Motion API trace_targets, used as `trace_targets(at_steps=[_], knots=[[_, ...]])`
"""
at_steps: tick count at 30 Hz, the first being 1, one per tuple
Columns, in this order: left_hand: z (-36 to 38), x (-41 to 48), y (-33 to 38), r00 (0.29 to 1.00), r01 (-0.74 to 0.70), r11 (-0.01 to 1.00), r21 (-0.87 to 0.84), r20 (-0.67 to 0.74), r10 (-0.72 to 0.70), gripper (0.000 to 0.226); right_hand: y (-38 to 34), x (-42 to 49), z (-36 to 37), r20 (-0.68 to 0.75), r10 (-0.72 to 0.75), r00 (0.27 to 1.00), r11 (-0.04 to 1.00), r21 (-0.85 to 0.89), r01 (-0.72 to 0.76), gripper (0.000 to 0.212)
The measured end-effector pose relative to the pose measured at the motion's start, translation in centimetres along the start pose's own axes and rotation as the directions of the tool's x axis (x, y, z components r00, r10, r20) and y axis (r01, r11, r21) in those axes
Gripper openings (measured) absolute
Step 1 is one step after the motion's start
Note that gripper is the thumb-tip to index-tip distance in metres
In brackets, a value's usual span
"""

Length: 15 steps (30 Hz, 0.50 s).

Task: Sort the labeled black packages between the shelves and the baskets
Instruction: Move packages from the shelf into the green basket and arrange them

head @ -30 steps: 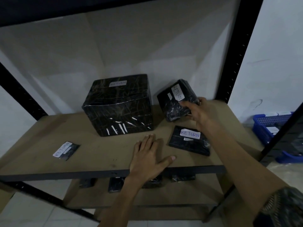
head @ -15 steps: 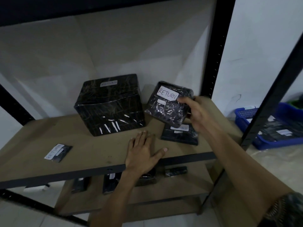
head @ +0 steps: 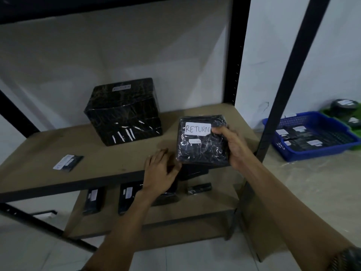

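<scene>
- Black plastic-wrapped package [head: 202, 142] is raised above the middle shelf [head: 101, 163], tilted so its white "RETURN" label faces the camera, likely for reading.
- Right hand [head: 234, 145] has a closed grip on its right edge, thumb on the front.
- Left hand [head: 161, 173], holding nothing, fingers loosely curled, rests on the shelf's front edge, perhaps for support.
- Blue basket [head: 289, 153] of packages sits on the floor, well apart to the right.

Right hand [head: 234, 146] clasping a package, left hand [head: 160, 173] curled, empty

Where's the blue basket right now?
In the head view the blue basket sits on the floor at far right, past the shelf's black front post, with a green basket just behind it.
</scene>
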<state>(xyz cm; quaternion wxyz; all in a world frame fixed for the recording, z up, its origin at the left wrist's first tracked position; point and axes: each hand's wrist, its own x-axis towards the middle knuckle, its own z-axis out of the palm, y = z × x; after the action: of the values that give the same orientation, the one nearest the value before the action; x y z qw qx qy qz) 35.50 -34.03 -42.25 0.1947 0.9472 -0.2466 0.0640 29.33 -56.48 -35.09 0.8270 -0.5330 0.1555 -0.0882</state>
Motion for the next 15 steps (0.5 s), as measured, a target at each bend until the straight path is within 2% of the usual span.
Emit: trace_targets(at_steps=[4, 7, 9, 15], knots=[[0.0, -2.9, 2.1, 0.999, 0.037, 0.999, 0.004, 0.008, -0.037, 0.065, 0.1, -3.1, -2.2, 0.013, -0.002, 1.0, 1.0, 0.025, 0.001, 0.047], [0.0, -5.4, 4.8, 0.996, 0.084, 0.982, -0.167, 0.009, -0.083, 0.049, 0.3, -6.0, -4.9, 0.039, 0.022, 0.999, 0.999, 0.026, -0.023, 0.045], [-0.2, -7.4, 7.3, 0.989, 0.141, 0.944, -0.297, 0.075, -0.125, 0.04, 0.4, -8.0, -6.9, 0.056, 0.039, 0.998, 0.999, 0.032, -0.041, 0.045], [0.1, -13.3, 13.7, 0.992, 0.112, 0.916, -0.386, 0.094, -0.082, 0.022, 0.3, -13.9, -12.1, 0.061, 0.064, 0.996, 0.998, 0.016, -0.065, 0.045]])
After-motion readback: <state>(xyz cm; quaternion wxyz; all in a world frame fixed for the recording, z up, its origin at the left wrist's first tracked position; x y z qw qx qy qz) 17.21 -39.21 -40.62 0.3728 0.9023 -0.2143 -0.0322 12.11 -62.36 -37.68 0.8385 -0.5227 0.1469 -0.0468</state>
